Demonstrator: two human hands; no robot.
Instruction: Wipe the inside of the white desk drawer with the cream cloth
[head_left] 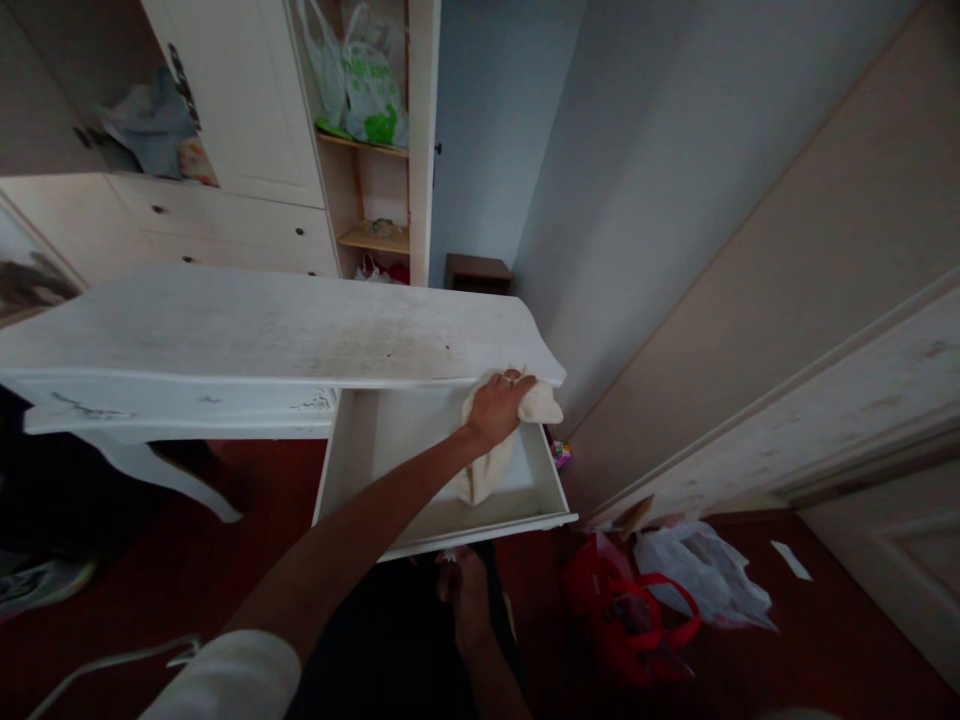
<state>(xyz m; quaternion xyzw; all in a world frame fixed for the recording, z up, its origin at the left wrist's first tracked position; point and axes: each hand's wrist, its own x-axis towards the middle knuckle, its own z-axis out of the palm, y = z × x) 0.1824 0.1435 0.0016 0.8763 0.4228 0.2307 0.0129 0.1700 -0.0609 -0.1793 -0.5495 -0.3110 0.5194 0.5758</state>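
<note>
A white drawer (405,425) is pulled out of a white table (247,325). My left hand (499,405) reaches across it from the lower left and grips a cream cloth (487,475). The cloth is bunched under my fingers at the drawer's right side near the tabletop edge, and part of it hangs down inside the drawer. Below the drawer front, my right hand (466,590) has its fingers curled at the small drawer knob (448,555). Dimness hides part of that grip.
A red bag (622,620) and a white plastic bag (705,570) lie on the dark red floor at the right. Behind the table stands a white wardrobe (255,110) with plastic bags (371,90) on an open shelf. A wall closes off the table's right end.
</note>
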